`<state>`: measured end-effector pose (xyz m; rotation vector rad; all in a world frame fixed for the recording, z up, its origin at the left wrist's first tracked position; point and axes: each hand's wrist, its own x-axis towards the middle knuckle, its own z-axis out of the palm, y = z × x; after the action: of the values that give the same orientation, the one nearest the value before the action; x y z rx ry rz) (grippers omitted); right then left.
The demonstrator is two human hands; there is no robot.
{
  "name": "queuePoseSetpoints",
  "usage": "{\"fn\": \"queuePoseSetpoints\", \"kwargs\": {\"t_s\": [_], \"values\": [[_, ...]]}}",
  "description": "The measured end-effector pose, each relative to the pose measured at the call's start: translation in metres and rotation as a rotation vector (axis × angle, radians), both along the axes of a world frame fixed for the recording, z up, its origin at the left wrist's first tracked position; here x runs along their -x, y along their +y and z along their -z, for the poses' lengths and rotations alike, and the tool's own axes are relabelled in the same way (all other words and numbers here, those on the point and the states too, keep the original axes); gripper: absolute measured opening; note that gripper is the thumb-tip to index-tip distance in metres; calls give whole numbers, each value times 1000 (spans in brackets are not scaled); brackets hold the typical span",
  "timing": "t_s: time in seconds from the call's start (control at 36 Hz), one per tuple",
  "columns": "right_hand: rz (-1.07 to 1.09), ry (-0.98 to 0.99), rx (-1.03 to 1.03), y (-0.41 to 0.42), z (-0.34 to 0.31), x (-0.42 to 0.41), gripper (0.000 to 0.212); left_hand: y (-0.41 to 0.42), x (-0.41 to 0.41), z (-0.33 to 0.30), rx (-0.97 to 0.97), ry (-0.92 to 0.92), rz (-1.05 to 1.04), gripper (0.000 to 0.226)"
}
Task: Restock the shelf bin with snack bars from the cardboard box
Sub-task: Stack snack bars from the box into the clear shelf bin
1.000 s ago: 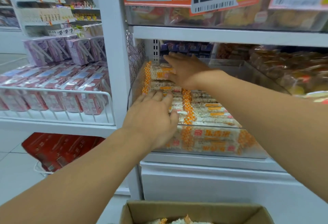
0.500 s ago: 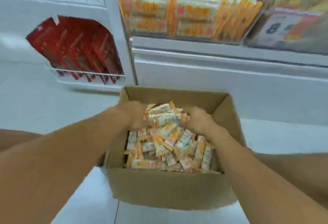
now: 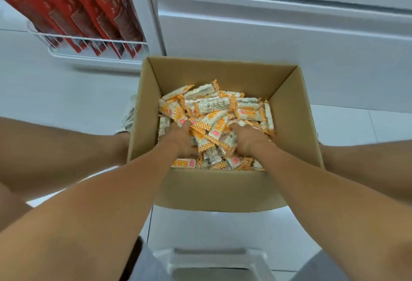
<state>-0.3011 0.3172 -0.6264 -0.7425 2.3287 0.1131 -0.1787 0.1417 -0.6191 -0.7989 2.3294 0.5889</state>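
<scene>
Left fingers: dug down into the heap of snack bars [image 3: 214, 122], curled among the wrappers; the tips are buried, so whether they hold a bar I cannot tell
Right fingers: likewise pushed into the heap, tips hidden under wrappers; I cannot tell whether they hold anything
Left hand [image 3: 181, 139]: inside the cardboard box [image 3: 214, 189], at the near left part of the heap, back of the hand up
Right hand [image 3: 247, 139]: inside the box, at the near right part of the heap, back of the hand up, just beside the left hand with a small bunch of bars standing up between the two
Snack bars: white wrappers with orange checked ends, piled loosely every way, covering the floor of the box; all of them lie in the box
Cardboard box: open at the top, brown, standing on the pale floor [image 3: 55, 93]; its walls rise well above the heap
Forearms: both reach over the near wall of the box
Red packs [image 3: 89, 11]: standing in a row in a white wire rack [image 3: 93, 44], beyond the far left corner of the box
White shelf base [image 3: 278, 26]: just behind the far wall of the box
White stool [image 3: 214, 263]: on the near side of the box, at the bottom edge of the view
</scene>
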Motion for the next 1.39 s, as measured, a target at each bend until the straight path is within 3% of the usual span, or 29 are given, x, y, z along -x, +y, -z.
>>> {"fn": "queuePoseSetpoints", "kwargs": {"t_s": [0.11, 0.22, 0.36, 0.42, 0.47, 0.53, 0.61, 0.69, 0.78, 0.81, 0.89, 0.94, 1.0, 1.08, 1.17, 1.22, 1.28, 1.33, 1.39], "values": [[-5, 119, -28, -3, -2, 5, 51, 5, 8, 5, -106, 103, -53, 109], [40, 57, 27, -3, 0, 13, 58, 14, 17, 3, -81, 180, -77, 95], [234, -341, 216, 1, -8, 23, 43, 22, 23, -1, 30, 331, -80, 78], [300, -452, 249, 2, -14, 23, 48, 24, 27, 2, -61, 394, -139, 72], [427, -607, 306, 3, -18, 22, 54, 24, 30, 5, -193, 490, -218, 51], [627, -868, 407, 5, -18, 22, 40, 23, 32, 3, -290, 541, -275, 31], [827, -1058, 497, 7, -16, 25, 42, 23, 36, -6, -464, 489, -377, 25], [834, -1006, 518, 7, -15, 29, 62, 24, 41, -14, -658, 385, -538, 40], [850, -999, 615, 6, -13, 29, 61, 27, 42, -19, -706, 328, -560, 50], [853, -984, 641, 5, -11, 30, 69, 27, 41, -19, -705, 312, -527, 54], [881, -926, 702, 0, -14, 25, 120, 28, 39, -18, -713, 257, -424, 87], [947, -927, 723, -3, -16, 21, 115, 28, 39, -19, -715, 240, -369, 99], [975, -928, 727, -6, -16, 18, 97, 28, 37, -20, -727, 221, -356, 92], [969, -817, 692, -13, -22, 10, 90, 29, 36, -17, -717, 170, -354, 85], [935, -779, 671, -23, -28, 1, 90, 35, 36, -20, -667, 160, -389, 120], [939, -851, 622, -24, -26, 1, 104, 38, 38, -23, -636, 194, -427, 127], [927, -887, 564, -22, -25, 1, 101, 35, 39, -24, -596, 207, -450, 124], [969, -832, 572, -19, -26, 3, 103, 33, 39, -25, -564, 209, -466, 105], [1031, -768, 594, -14, -23, 5, 99, 29, 39, -22, -545, 214, -481, 100]]}}
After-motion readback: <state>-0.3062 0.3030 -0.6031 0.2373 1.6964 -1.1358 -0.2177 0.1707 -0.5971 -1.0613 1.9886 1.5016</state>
